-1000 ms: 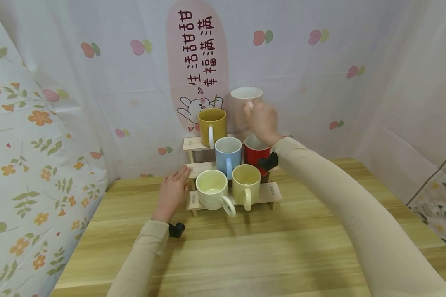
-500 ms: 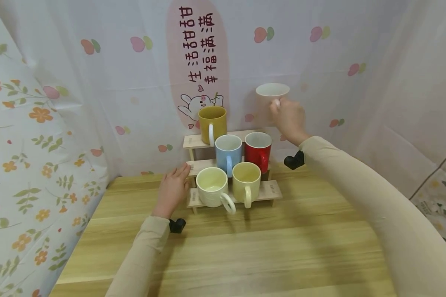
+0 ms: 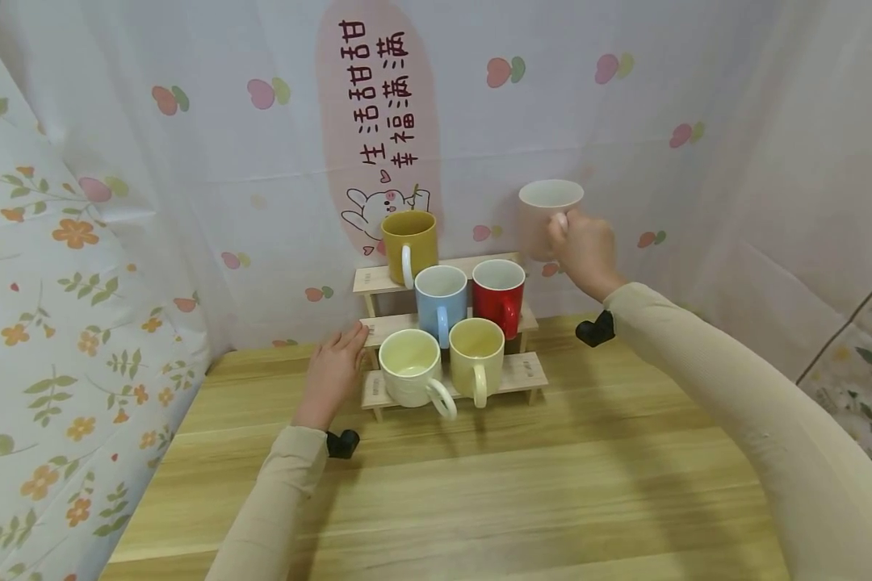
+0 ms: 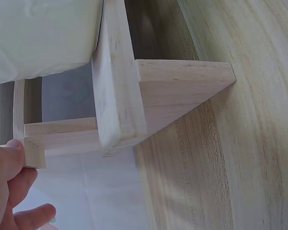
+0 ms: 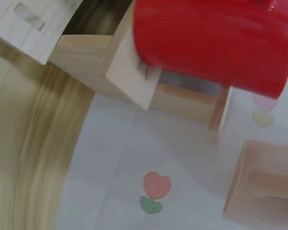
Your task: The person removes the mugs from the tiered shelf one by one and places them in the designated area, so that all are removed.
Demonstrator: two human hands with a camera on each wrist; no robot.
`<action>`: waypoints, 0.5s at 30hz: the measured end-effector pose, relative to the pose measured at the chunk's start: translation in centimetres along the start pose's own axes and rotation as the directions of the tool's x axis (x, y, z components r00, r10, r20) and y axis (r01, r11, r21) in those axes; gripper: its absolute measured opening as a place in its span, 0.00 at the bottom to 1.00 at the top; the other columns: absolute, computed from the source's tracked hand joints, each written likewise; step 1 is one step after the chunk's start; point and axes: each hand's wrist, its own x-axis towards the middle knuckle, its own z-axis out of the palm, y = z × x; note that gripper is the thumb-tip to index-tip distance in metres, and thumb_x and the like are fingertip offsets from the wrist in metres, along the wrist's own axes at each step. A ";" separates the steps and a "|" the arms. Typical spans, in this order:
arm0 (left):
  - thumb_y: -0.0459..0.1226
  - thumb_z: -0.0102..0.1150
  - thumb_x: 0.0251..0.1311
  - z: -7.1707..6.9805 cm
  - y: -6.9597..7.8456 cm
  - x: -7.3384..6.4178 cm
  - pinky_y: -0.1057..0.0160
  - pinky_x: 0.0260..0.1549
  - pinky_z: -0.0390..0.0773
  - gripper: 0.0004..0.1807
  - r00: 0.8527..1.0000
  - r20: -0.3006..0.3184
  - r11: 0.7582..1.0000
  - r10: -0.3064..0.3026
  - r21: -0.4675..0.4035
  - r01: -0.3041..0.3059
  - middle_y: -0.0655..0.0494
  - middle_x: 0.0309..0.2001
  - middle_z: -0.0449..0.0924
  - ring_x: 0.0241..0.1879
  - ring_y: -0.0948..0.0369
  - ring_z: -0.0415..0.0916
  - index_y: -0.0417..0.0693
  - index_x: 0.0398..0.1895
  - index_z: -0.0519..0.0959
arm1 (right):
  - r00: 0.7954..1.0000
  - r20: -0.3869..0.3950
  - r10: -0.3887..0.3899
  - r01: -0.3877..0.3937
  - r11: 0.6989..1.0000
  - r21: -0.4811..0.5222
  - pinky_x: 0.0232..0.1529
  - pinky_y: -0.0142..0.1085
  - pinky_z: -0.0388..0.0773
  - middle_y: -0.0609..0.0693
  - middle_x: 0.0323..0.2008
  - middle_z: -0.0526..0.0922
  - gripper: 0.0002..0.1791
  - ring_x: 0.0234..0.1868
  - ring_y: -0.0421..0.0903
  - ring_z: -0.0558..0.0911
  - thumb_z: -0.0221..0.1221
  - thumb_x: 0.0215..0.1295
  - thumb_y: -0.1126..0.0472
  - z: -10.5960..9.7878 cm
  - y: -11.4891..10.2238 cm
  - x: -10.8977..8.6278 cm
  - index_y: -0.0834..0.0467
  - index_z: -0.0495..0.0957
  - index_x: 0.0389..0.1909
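Observation:
My right hand grips the handle of a pale pink mug with a white inside. The mug hangs upright in the air to the right of a three-tier wooden rack, level with its top tier; its pink side also shows in the right wrist view. Beside the rack, my left hand holds the left end of the middle tier; thumb and fingers pinch this board in the left wrist view. A mustard mug with a white handle stands on the top tier, left of the bare part.
Blue and red mugs share the middle tier. Pale green and pale yellow mugs stand on the lowest, handles forward. A patterned cloth hangs close behind the wooden table.
My right hand has carried the pink mug from above the top tier's right part out to the right, and slightly down lately. My left hand stays at the rack.

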 end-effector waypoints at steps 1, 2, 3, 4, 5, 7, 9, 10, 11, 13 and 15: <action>0.38 0.49 0.69 0.0 0.0 0.0 0.35 0.60 0.63 0.24 1.000 0.005 1.000 -0.001 -0.004 0.001 0.51 0.69 0.65 0.65 0.39 0.64 0.46 0.68 0.67 | 1.000 0.002 0.002 -0.002 1.000 0.003 0.21 0.41 0.60 0.54 0.12 0.66 0.21 0.16 0.54 0.67 0.41 0.68 0.59 0.1 0.2 -0.1 0.58 0.60 0.13; 0.38 0.49 0.69 -0.1 0.0 0.0 0.35 0.60 0.63 0.25 1.000 0.009 1.000 -0.002 -0.005 0.002 0.51 0.69 0.65 0.65 0.39 0.64 0.46 0.68 0.66 | 1.000 0.006 0.004 -0.004 1.000 0.004 0.21 0.41 0.59 0.54 0.12 0.65 0.21 0.16 0.54 0.67 0.41 0.68 0.59 0.1 0.3 -0.2 0.58 0.60 0.13; 0.38 0.48 0.69 -0.1 0.0 0.0 0.35 0.60 0.63 0.25 1.000 0.013 1.000 -0.003 -0.007 0.003 0.51 0.69 0.64 0.65 0.39 0.64 0.46 0.69 0.66 | 1.000 0.007 0.005 -0.005 1.000 0.004 0.21 0.40 0.59 0.53 0.11 0.65 0.21 0.16 0.53 0.67 0.41 0.67 0.59 0.2 0.5 -0.3 0.58 0.60 0.13; 0.38 0.48 0.70 -0.1 0.0 0.0 0.35 0.60 0.63 0.25 1.000 0.014 1.000 -0.001 -0.010 0.001 0.51 0.69 0.64 0.64 0.39 0.64 0.47 0.69 0.66 | 1.000 0.008 0.006 -0.006 1.000 0.004 0.21 0.41 0.59 0.53 0.11 0.64 0.21 0.16 0.53 0.66 0.41 0.67 0.60 0.3 0.6 -0.4 0.58 0.60 0.12; 0.38 0.48 0.69 -0.1 0.0 0.0 0.35 0.60 0.63 0.25 1.000 0.012 1.000 0.003 -0.010 -0.003 0.51 0.69 0.64 0.64 0.39 0.65 0.47 0.69 0.66 | 1.000 0.006 0.005 -0.005 1.000 0.002 0.21 0.41 0.58 0.52 0.11 0.63 0.21 0.16 0.53 0.65 0.41 0.67 0.60 0.4 0.8 -0.6 0.57 0.59 0.12; 0.38 0.49 0.69 -0.1 0.0 0.0 0.35 0.60 0.63 0.25 1.000 0.011 1.000 0.006 -0.015 -0.005 0.51 0.69 0.64 0.64 0.39 0.65 0.47 0.69 0.66 | 1.000 0.009 0.005 -0.005 1.000 -0.005 0.21 0.41 0.57 0.51 0.10 0.60 0.21 0.16 0.52 0.63 0.41 0.66 0.61 0.6 1.1 -1.0 0.57 0.58 0.12; 0.38 0.48 0.69 0.0 0.1 -0.1 0.35 0.60 0.63 0.25 1.000 0.011 1.000 0.005 -0.019 -0.005 0.51 0.69 0.64 0.64 0.38 0.65 0.47 0.69 0.66 | 1.000 0.009 0.006 -0.006 1.000 -0.012 0.21 0.41 0.57 0.50 0.10 0.58 0.21 0.16 0.52 0.61 0.41 0.66 0.61 0.8 1.3 -1.3 0.56 0.56 0.11; 0.38 0.49 0.69 -0.1 0.1 -0.1 0.35 0.60 0.63 0.25 1.000 0.010 1.000 0.004 -0.019 -0.004 0.51 0.69 0.64 0.64 0.39 0.65 0.47 0.69 0.66 | 1.000 0.009 0.007 -0.007 1.000 -0.015 0.21 0.42 0.57 0.50 0.11 0.58 0.21 0.17 0.52 0.61 0.42 0.66 0.61 1.0 1.4 -1.5 0.56 0.55 0.11; 0.38 0.49 0.69 -0.1 0.1 -0.1 0.35 0.60 0.63 0.25 1.000 0.010 1.000 0.001 -0.017 -0.001 0.51 0.69 0.64 0.64 0.39 0.65 0.47 0.69 0.66 | 1.000 0.013 0.009 -0.009 1.000 -0.015 0.22 0.42 0.57 0.50 0.11 0.57 0.21 0.17 0.52 0.60 0.42 0.66 0.61 1.1 1.5 -1.7 0.56 0.55 0.11; 0.38 0.48 0.69 -0.1 0.1 -0.1 0.36 0.60 0.63 0.25 1.000 0.010 1.000 -0.004 -0.017 0.004 0.51 0.69 0.64 0.64 0.39 0.65 0.47 0.69 0.66 | 1.000 0.018 0.016 -0.016 1.000 -0.016 0.21 0.43 0.59 0.50 0.11 0.58 0.21 0.17 0.52 0.61 0.42 0.67 0.60 1.5 1.7 -2.1 0.56 0.56 0.11; 0.37 0.49 0.69 -0.1 0.1 -0.1 0.36 0.60 0.64 0.24 1.000 -0.003 1.000 0.004 -0.013 -0.004 0.50 0.69 0.65 0.63 0.38 0.66 0.46 0.68 0.67 | 1.000 0.014 0.024 -0.023 1.000 -0.016 0.21 0.45 0.60 0.51 0.11 0.60 0.21 0.17 0.53 0.62 0.42 0.67 0.60 1.9 1.9 -2.6 0.57 0.57 0.11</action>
